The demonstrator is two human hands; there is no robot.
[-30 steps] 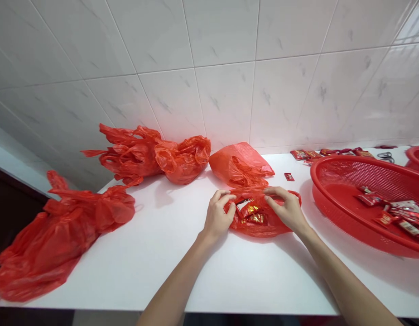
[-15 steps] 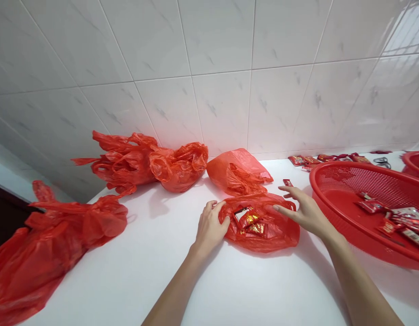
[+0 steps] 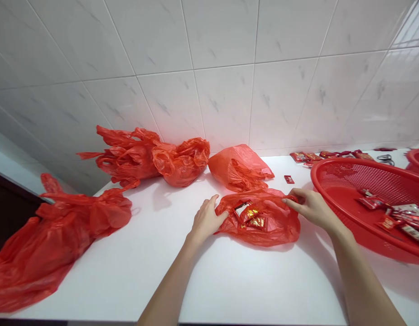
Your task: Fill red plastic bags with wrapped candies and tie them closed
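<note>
A red plastic bag lies with its mouth open on the white table, and several small red and gold packets show inside it. At the bag's left edge is my left hand, thumb apart from the fingers and touching the rim. My right hand pinches the bag's upper right rim between thumb and fingers.
Red bags stand along the wall and at the left. A red basket holding packets is at the right. Behind it lie more packets and scissors. One small packet lies above my right hand.
My right hand has closed on the bag's rim, where its fingers were spread before. My left hand has shifted slightly left, its fingers more spread. The view has shifted slightly.
</note>
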